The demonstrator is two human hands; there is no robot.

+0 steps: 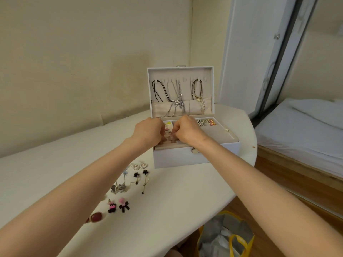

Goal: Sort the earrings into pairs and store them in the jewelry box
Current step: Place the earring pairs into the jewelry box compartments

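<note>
The left hand (148,132) and right hand (187,131) are hovering close together over the open jewelry box (196,156), both pinching a small pinkish earring (169,135) above its front-left compartment.

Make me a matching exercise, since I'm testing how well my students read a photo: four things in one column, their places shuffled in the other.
Things
1. pearl heart earrings
2. necklaces
3. yellow bag
4. black bow earrings

Places
A. on the floor, below the edge of the table
B. hanging inside the open lid of the jewelry box
C. on the table, just in front of the box's left corner
D. on the table, beside a dark red earring

Pairs: 1-C, 2-B, 3-A, 4-D
</note>
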